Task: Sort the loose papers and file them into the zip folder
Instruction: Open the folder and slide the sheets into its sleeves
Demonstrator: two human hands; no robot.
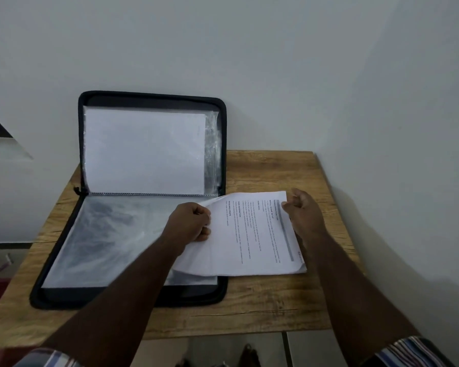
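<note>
The folder [133, 292] is black with a zip round its rim and lies open on the left half of the desk [263, 308]. Its lower half lies flat on the wood, reaching close to the desk's near edge, and shows a clear plastic sleeve [112, 234]. Its upper half stands propped against the wall [249, 62] at the desk's far edge, with a blank white sheet [143, 149] inside crinkled clear sleeves.

The papers [252, 237] are a thin stack of white sheets lying right of the folder, near the middle of the desk, with their left part overlapping the folder's lower right corner. The top sheet is printed and turned sideways, with a grey band along its right edge.

The left hand [190, 223] has its fingers curled and pinches the papers' left edge, lifting it slightly. The right hand [304, 210] has its fingers curled and pinches the papers' far right corner.

Of the print, the bold headings "TASK GOAL", "TASK DESCRIPTION" and "REQUIRED PROPS" can be made out; the smaller lines are too fine to read.

Striped sleeves [408, 350] show at the bottom of the view.
</note>
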